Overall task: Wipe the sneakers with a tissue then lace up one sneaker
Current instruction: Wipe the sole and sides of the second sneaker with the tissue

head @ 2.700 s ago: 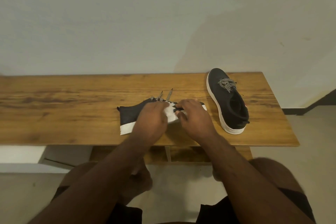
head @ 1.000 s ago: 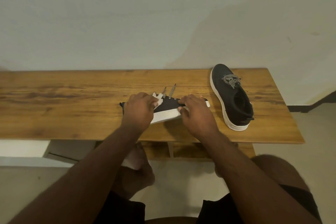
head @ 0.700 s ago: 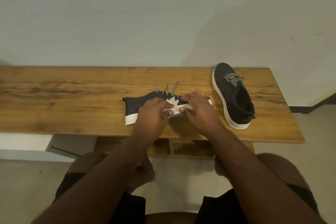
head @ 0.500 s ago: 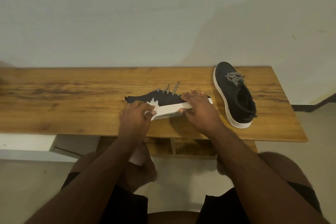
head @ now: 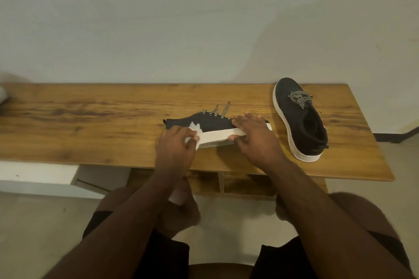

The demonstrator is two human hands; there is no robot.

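Near sneaker was tipped on its side on the desk, white sole edge facing the person, so it could be wiped. Right hand pinned the toe end, fingers clamped over it. Left hand was closed around a crumpled tissue, pressed at the heel end. Second sneaker sat upright, well right, untouched.

The table lies bare left of the tipped sneaker; the upright sneaker blocks the right.
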